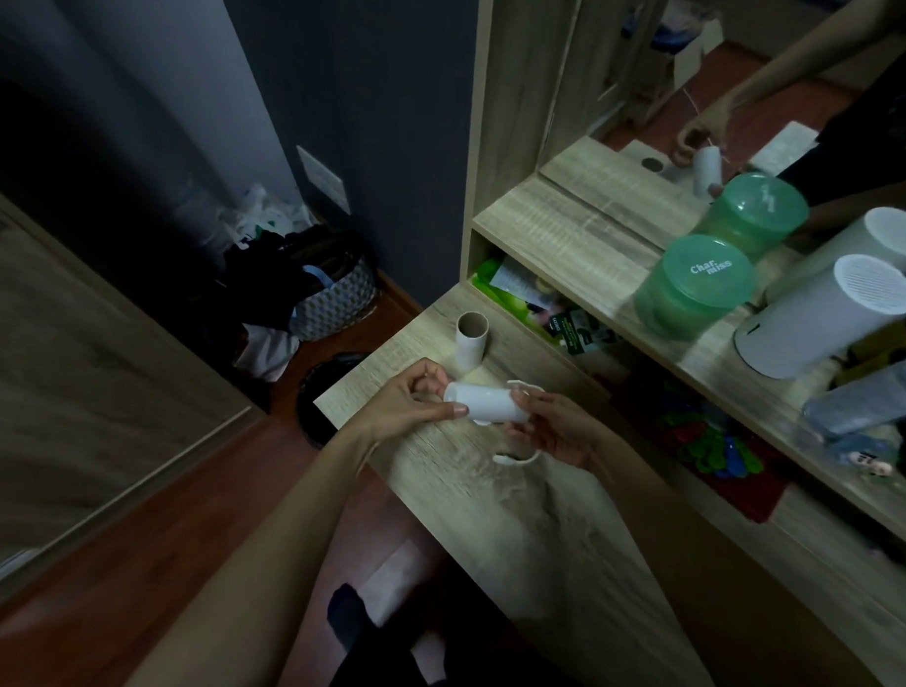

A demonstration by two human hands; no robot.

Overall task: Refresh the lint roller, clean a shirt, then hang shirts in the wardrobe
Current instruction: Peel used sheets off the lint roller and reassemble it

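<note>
Seen from the head camera, the white roll (486, 405) lies sideways just above the desk (434, 449), held between both hands. The left hand (409, 404) pinches its near end, thumb on top. The right hand (557, 432) curls round the far end (fingertips against it). A cardboard tube (472, 340) stands upright just behind.

I see a dim room: dark grey wall (380, 89), reddish wooden floor (138, 508), pale wood-grain dresser (430, 339), its mirror (738, 50).
</note>
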